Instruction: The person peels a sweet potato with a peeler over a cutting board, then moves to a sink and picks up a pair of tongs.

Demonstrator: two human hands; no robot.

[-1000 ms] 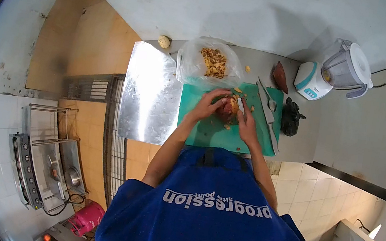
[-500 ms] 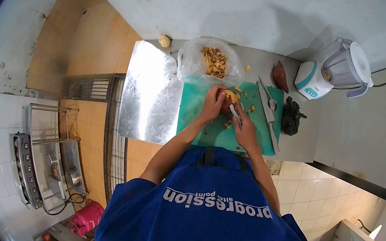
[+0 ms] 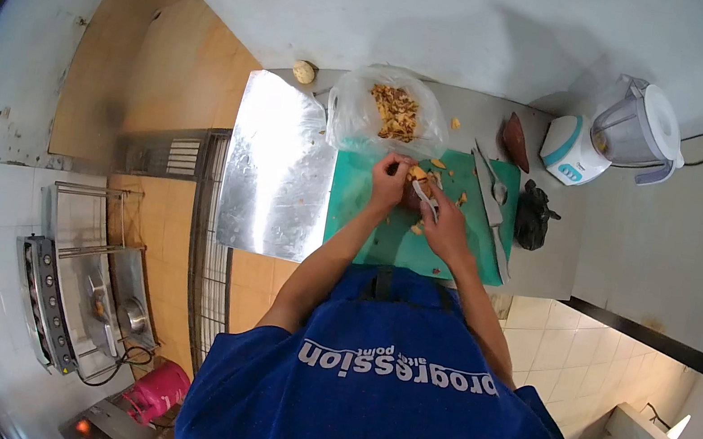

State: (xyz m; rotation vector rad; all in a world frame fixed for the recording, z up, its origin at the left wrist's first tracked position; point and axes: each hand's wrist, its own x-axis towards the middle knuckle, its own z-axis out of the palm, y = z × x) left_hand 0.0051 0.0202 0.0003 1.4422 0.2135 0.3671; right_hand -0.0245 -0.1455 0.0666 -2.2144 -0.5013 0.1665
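A partly peeled sweet potato (image 3: 410,197), brown-skinned with orange flesh showing at its far end, is over the green cutting board (image 3: 359,230). My left hand (image 3: 389,181) is closed at its far left side, fingers bent and holding it. My right hand (image 3: 445,229) grips a peeler (image 3: 423,194) with a whitish handle, its head against the sweet potato. Orange peelings and scraps (image 3: 416,228) lie around on the board. To the right on the board are a knife (image 3: 490,206) and a spoon (image 3: 498,189).
Behind the board, a clear plastic bag (image 3: 348,110) holds orange and brown peelings. A whole sweet potato (image 3: 515,140), a black plastic bag (image 3: 534,215) and a blender (image 3: 595,138) stand to the right. A pale round item (image 3: 303,72) sits at the counter's back left.
The fingers of my left hand have drawn up and bent more at the sweet potato's far end. The peeler has shifted slightly towards the far left along it.
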